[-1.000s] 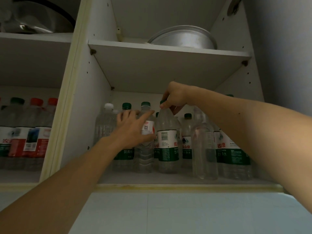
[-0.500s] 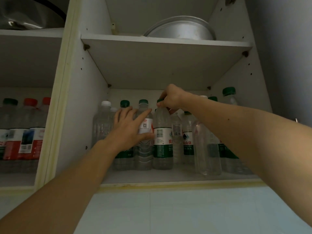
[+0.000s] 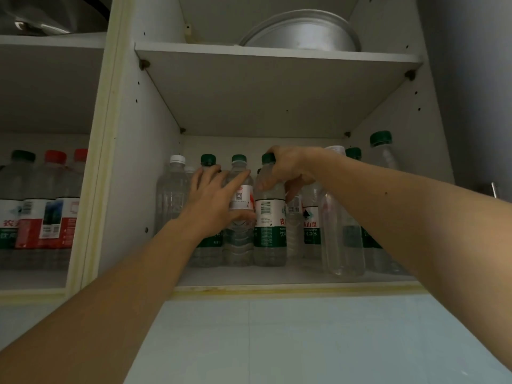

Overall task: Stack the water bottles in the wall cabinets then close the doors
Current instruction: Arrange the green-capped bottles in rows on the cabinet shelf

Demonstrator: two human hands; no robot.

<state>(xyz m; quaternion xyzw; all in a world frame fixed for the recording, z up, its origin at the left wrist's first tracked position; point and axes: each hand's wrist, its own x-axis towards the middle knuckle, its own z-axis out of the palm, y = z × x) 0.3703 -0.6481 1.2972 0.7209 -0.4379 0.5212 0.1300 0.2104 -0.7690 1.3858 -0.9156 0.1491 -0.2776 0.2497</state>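
Up inside the open white wall cabinet (image 3: 133,162), the right hand (image 3: 288,170) has its grip closed over the neck and shoulder of a clear plastic water bottle with a green cap and a green-and-white label (image 3: 270,217); the fingers curl down over the shoulder and the cap pokes out just beside the knuckles. This bottle stands upright on the lower white shelf (image 3: 277,275), near the front edge.

Just to the left of that grip, the left hand (image 3: 219,200) lies open, fingers spread and flat against the side of a clear ribbed bottle with a green cap and a red-and-white label (image 3: 240,217), touching it without wrapping round it. Behind those fingers stands another green-capped bottle (image 3: 208,162), and further left a clear bottle with a white cap (image 3: 171,195).

To the right of the grip, and nearer the front edge, a tall clear unlabelled bottle (image 3: 342,239) stands partly behind the right forearm, with more green-capped bottles (image 3: 381,139) behind it.

Above the grip, a round metal basin (image 3: 302,34) sits upside down on the upper shelf (image 3: 277,56). Well to the left, the neighbouring compartment holds red-capped and green-capped bottles (image 3: 52,206).
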